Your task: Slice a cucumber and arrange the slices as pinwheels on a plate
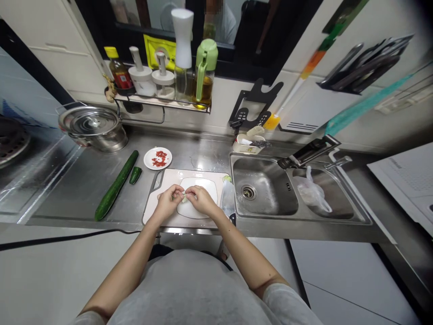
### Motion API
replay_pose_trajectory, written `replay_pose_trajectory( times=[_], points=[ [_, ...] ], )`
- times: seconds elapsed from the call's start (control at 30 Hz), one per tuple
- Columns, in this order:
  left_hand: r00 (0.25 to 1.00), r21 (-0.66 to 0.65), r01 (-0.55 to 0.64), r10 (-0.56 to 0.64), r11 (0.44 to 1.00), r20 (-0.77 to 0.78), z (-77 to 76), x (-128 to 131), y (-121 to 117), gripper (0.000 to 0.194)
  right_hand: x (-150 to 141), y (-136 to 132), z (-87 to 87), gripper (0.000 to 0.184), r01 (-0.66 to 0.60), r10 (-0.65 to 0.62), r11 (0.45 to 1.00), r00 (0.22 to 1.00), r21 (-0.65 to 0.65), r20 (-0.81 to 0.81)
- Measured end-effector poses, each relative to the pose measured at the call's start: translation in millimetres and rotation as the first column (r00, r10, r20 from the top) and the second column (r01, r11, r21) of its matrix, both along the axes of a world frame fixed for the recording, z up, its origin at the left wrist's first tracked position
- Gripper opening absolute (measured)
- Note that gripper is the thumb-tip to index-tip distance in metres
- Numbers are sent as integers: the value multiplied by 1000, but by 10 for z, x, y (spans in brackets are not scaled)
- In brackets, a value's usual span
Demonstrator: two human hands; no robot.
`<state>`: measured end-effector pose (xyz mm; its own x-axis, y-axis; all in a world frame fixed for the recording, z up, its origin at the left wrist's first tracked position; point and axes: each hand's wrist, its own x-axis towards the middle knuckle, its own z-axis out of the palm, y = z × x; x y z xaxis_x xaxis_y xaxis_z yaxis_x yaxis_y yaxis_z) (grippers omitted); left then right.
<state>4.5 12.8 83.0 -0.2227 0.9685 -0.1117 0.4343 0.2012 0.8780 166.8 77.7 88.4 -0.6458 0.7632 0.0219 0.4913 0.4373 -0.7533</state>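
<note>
My left hand [168, 201] and my right hand [201, 199] meet over a white plate [210, 189], their fingertips pinched together. Between them is a small, pale green cucumber slice [184, 198], mostly covered by the fingers. The plate rests on a light cutting board [169, 177]. At the board's right side lies a broad-bladed knife [228, 198], its dark handle toward me. A green cucumber end [226, 178] sits by the blade's far end. Left of the board are a long cucumber [117, 186] and a short cut piece of cucumber [135, 175].
A small plate of chopped red pieces [149, 159] stands behind the board. A lidded steel pot [110, 135] is at the back left. On the right is a double sink [267, 187] with a plastic bag [311, 194]. Bottles line a wall rack [162, 100].
</note>
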Motion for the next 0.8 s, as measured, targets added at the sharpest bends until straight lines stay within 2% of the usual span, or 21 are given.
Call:
replay_pose_trajectory(
  times=[0.2,0.37,0.53,0.67,0.8],
  points=[
    [999,40,-17,16,999,45,-19,44,13,26,19,44,-34,10,18,-27,995,995,-93,-91],
    [986,-28,-102,105,994,133,-52,68,10,35,57,31,73,14,22,-21,996,1000,86,-7],
    [894,-104,-65,104,992,436,-12,125,48,49,112,-3,136,19,-43,31,970,998,238,52],
    [857,-157,-101,166,983,488,29,171,96,46,147,-28,110,21,-41,31,966,999,256,43],
    [818,-148,-133,193,980,542,9,200,126,46,172,-33,65,19,-12,6,973,1000,229,23]
  ],
)
